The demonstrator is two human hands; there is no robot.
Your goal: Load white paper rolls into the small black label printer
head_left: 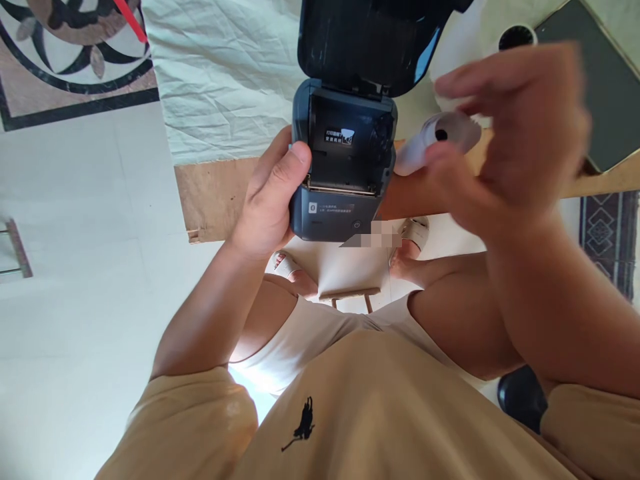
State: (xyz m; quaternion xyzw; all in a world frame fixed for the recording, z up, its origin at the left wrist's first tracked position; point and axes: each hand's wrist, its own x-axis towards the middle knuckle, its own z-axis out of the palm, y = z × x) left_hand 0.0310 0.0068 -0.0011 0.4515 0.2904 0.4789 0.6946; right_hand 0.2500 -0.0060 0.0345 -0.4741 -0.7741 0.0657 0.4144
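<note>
Clamping the left hand [270,197] on the side of the black device [345,160], over the table edge [215,200]; touching the white roll [457,130], just beside it, with the thumb of the right hand [520,133], too blurred to tell whether pinching. Best to keep level, handling lightly by the roll's ends, clear of the open lid [365,40].

Over at the brown wooden bench [215,200], the left hand [270,200] grips a dark blue-grey, boxy plastic device [345,160], its glossy black lid [367,43] swung open; the right hand [523,137], blurred, holds a small white roll [455,129] beside it.
</note>
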